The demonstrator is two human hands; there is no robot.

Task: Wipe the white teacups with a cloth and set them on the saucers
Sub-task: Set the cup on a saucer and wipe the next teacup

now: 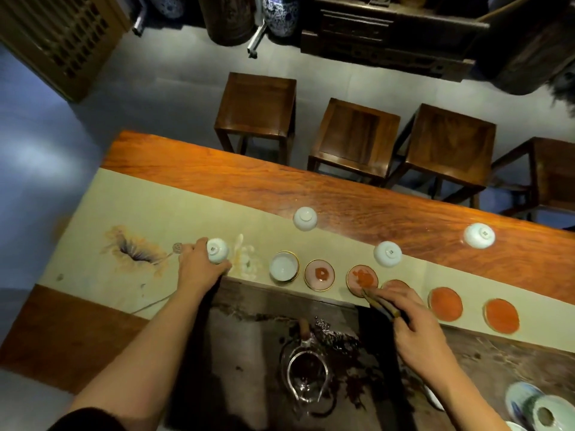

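My left hand [199, 269] grips an upturned white teacup [217, 251] over the cream table runner [155, 213]. My right hand [413, 321] holds wooden tongs [381, 304] whose tips lie at a red saucer [362, 279]. A row of gold-rimmed saucers runs rightward along the runner's near edge; the leftmost saucer [283, 266] carries an upright white cup. Three more white cups stand upside down farther back: one [305, 218], one [387, 254] and one [479, 235] on the bare wood. No cloth is plainly visible.
A dark stone tea tray [249, 337] with a glass pitcher [308, 377] lies between my arms. Blue-and-white porcelain [535, 405] sits at the lower right. A small white ornament [244, 258] stands beside the held cup. Wooden stools [256, 104] line the table's far side.
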